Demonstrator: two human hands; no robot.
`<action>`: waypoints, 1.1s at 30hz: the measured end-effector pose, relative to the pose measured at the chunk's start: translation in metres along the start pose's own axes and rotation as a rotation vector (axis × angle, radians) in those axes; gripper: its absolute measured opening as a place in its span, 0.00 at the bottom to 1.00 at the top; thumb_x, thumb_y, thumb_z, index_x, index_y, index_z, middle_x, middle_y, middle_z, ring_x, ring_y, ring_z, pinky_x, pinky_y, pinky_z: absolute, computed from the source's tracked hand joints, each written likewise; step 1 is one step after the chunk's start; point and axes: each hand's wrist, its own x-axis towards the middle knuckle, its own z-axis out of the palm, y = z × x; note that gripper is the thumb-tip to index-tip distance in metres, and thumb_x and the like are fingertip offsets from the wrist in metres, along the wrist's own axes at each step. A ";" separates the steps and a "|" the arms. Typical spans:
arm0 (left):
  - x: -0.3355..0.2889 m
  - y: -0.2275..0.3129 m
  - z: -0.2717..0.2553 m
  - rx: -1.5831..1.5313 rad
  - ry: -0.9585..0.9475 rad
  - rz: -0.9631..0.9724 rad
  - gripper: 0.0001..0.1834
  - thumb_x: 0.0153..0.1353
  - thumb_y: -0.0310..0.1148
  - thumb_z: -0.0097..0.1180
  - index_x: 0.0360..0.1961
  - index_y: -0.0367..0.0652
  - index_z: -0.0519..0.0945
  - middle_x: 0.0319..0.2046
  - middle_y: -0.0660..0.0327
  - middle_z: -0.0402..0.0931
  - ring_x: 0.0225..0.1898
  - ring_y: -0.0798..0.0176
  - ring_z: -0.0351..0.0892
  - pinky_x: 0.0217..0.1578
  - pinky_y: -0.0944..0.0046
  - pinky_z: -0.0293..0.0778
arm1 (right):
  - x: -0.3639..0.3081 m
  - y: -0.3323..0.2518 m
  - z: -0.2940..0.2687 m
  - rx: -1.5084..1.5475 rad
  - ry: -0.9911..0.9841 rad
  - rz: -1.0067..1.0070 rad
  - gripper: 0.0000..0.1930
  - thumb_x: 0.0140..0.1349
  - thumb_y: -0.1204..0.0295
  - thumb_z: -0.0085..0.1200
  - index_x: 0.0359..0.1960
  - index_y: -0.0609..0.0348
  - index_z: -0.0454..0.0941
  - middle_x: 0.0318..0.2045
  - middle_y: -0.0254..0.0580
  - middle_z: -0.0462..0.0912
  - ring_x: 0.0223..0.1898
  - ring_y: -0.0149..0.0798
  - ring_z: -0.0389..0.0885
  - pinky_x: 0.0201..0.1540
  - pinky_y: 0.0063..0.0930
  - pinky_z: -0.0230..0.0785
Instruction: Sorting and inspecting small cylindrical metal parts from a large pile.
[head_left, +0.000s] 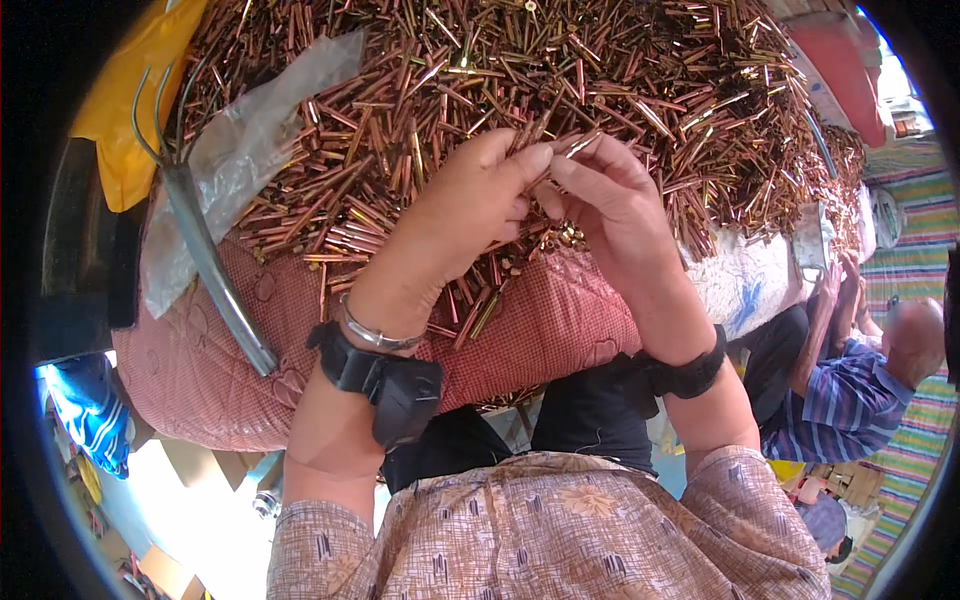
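At ten o'clock, a clear bag [255,125] lies partly under a fork [212,262]. At twelve, my left hand [465,200] and right hand [622,205] pinch rods [582,145] above the rod heap [700,100], red padding [545,305] nearer me.

"Where is your camera looking from?"
"My head: it's facing down past my shirt [520,540], over the near edge of the red padding [540,312], toward my left hand [480,195] and right hand [618,200]."
"How near?"
"It's sitting close, taking in both forearms [332,440]."
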 end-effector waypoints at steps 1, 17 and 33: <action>0.001 -0.001 0.000 -0.001 -0.002 0.000 0.09 0.61 0.37 0.48 0.36 0.43 0.71 0.20 0.71 0.67 0.17 0.82 0.56 0.14 0.81 0.51 | 0.002 0.003 -0.003 -0.080 -0.010 -0.026 0.03 0.56 0.76 0.51 0.31 0.60 0.72 0.26 0.34 0.77 0.28 0.26 0.73 0.33 0.20 0.67; 0.004 -0.001 -0.001 -0.030 0.101 0.108 0.07 0.62 0.34 0.47 0.33 0.41 0.71 0.19 0.70 0.65 0.19 0.78 0.59 0.16 0.80 0.52 | 0.055 -0.014 -0.049 -1.685 0.252 -0.594 0.11 0.51 0.67 0.52 0.31 0.62 0.70 0.33 0.53 0.76 0.37 0.56 0.74 0.38 0.45 0.66; 0.013 -0.014 -0.006 0.769 0.334 0.539 0.10 0.59 0.31 0.49 0.37 0.36 0.75 0.28 0.65 0.74 0.31 0.71 0.70 0.36 0.70 0.67 | -0.013 -0.025 -0.026 -0.640 0.119 -0.248 0.04 0.53 0.82 0.51 0.27 0.61 0.69 0.21 0.29 0.72 0.23 0.21 0.70 0.26 0.17 0.63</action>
